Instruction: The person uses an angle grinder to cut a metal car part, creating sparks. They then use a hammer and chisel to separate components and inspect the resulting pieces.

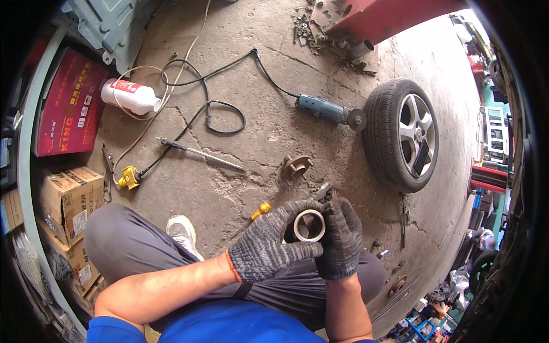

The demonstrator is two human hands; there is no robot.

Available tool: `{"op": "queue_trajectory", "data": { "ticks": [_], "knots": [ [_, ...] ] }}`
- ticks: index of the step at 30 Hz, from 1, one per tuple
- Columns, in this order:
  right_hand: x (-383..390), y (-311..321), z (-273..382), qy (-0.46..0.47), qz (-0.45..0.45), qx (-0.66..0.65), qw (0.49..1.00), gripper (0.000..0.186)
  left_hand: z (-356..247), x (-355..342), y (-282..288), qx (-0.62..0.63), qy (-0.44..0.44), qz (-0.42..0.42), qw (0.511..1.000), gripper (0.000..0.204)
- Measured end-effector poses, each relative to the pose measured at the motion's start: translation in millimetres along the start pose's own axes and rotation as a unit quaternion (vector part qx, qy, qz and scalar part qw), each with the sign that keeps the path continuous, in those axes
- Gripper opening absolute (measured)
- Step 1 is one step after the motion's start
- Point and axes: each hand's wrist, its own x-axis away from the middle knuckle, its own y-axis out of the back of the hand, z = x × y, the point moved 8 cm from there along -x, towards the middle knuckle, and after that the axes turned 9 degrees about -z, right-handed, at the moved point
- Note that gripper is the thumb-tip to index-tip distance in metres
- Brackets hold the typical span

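Both hands wear grey knitted work gloves and meet low in the middle of the view. My left hand (269, 244) curls round a metal ring (297, 230), its thumb along the near side; the ring's round opening faces up. My right hand (338, 243) is closed against the ring's right side, fingers bent. From between the far fingertips a dark metal piece (324, 192) sticks out; whether it joins the ring I cannot tell. A yellow-handled tool (261, 211) lies just beyond my left hand. Farther off is a rusty hub-like part with studs (297, 167).
A blue angle grinder (323, 108) lies beside a standing car wheel (389, 134). Its black cable loops left toward a yellow connector (130, 178). A metal rod (206, 154) and white bottle (130, 96) are on the floor. Cardboard boxes (71, 200) fill the left shelf; a red metal base (383, 23) stands far.
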Motion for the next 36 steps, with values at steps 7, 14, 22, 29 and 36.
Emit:
{"op": "queue_trajectory", "data": {
  "ticks": [7, 14, 22, 29, 36],
  "knots": [
    [-4.7, 5.6, 1.5, 0.117, 0.017, 0.135, 0.984, 0.016, -2.1, -2.2, -0.3, -0.031, -0.014, 0.012, 0.999, 0.062],
    [9.1, -6.4, 28.4, 0.376, 0.046, 0.337, 0.862, 0.032, 0.0, -3.5, -0.4, -0.036, -0.005, 0.022, 0.999, 0.062],
    [9.2, -9.1, 30.0, 0.357, 0.054, 0.308, 0.88, 0.016, -0.5, -3.5, -2.4, -0.002, 0.023, 0.036, 0.999, 0.063],
    [1.9, -3.6, 7.2, 0.048, 0.002, 0.014, 0.999, 0.016, -3.1, -4.5, -2.3, 0.013, -0.006, 0.028, 1.0, 0.068],
    [3.9, -1.5, -6.6, -0.013, -0.021, -0.041, 0.999, 0.014, -1.7, -3.3, 1.5, 0.081, 0.063, 0.004, 0.995, 0.056]
  ]
}}
